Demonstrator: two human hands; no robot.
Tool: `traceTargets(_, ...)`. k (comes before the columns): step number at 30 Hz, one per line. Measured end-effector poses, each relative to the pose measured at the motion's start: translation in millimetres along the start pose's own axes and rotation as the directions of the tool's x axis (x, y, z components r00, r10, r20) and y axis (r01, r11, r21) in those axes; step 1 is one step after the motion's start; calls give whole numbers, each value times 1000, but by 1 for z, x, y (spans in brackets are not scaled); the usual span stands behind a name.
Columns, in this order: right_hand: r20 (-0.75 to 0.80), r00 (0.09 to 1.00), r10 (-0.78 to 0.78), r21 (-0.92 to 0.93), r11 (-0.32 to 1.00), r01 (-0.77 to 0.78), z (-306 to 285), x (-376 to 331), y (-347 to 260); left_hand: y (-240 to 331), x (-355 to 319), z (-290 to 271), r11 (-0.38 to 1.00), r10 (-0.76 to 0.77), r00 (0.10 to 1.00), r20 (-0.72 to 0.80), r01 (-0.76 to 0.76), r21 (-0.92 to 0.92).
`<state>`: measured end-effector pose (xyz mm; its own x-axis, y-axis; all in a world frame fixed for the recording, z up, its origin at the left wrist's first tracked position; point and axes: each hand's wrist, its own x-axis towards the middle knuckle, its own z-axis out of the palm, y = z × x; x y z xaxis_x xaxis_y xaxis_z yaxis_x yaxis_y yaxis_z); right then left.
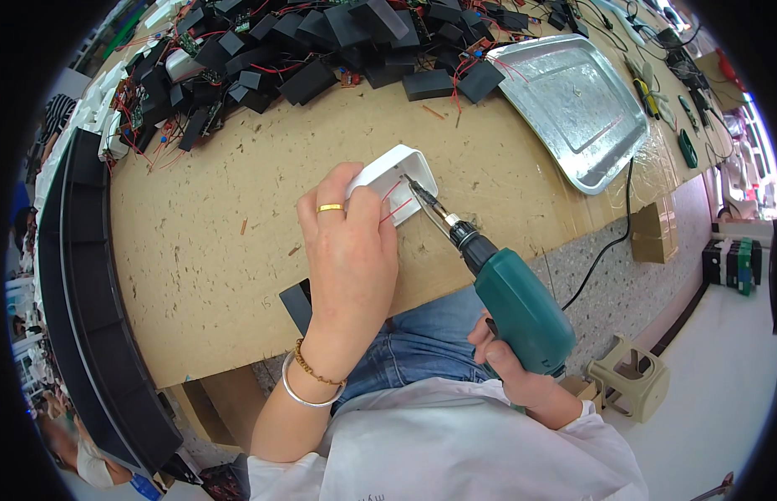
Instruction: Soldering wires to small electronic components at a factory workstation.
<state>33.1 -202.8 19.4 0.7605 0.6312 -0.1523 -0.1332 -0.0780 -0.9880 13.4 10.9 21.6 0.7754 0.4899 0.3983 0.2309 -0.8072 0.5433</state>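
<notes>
Close to the body, at the lower right of the head view, the right hand is clenched around the grip of a green electric screwdriver; only a few of its fingers show from under the tool body, so I cannot tell whether a finger rests on the trigger. A black cord runs away over the bench edge behind it. The screwdriver's bit slants up and left into the open side of a small white plastic housing lying on the brown bench. The left hand, wearing a gold ring and wrist bracelets, lies over the housing's near side and presses it down with fingers closed on it. Thin red wires show inside the housing.

By my reading, the step in hand is driving a screw inside the housing. The next move calls for keeping the bit square on the screw, holding the housing steady and keeping the red wires out from under the tip.

Further off lies an empty metal tray at the right, and beyond it a heap of black housings with red wiring along the bench's far edge.

The screw itself is hidden by the bit and the housing wall, and the left fingertips are out of sight. Small tools at the far right rim are too distorted to identify.
</notes>
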Motion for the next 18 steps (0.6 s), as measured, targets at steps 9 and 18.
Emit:
traceTargets(9,-7,1000,29,-4,1000,-29,0,2,2,1,0,1,1000,7,1000,-9,-7,13)
traceTargets(18,-18,998,53,-12,998,-54,2,4,-3,1,-1,3,997,50,999,-12,-49,62)
